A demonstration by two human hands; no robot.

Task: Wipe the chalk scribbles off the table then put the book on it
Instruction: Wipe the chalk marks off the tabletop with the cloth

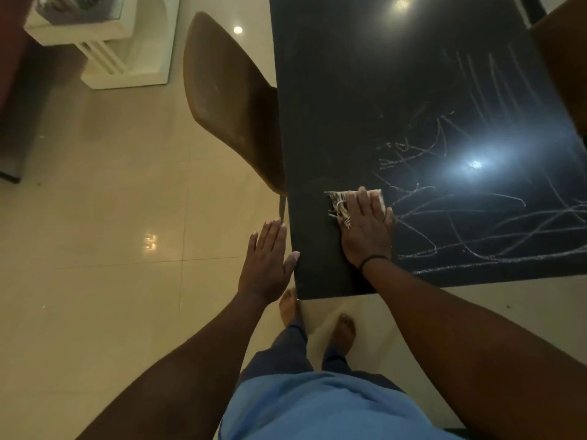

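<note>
A black table (349, 90) fills the upper right of the head view. White chalk scribbles (476, 217) cover its near right part; the strip left of my right hand shows no marks. My right hand (365, 227) lies flat, fingers straight, pressing a small fringed beige cloth (340, 204) onto the tabletop at the left edge of the scribbles. My left hand (266, 258) is spread flat at the table's near left edge, its thumb touching the edge. No book is in view.
A brown chair (232, 100) stands against the table's left side. Another brown chair (562, 58) is at the far right. A white stand (104, 42) sits on the shiny tiled floor at upper left. My bare feet (343, 331) stand at the table's near corner.
</note>
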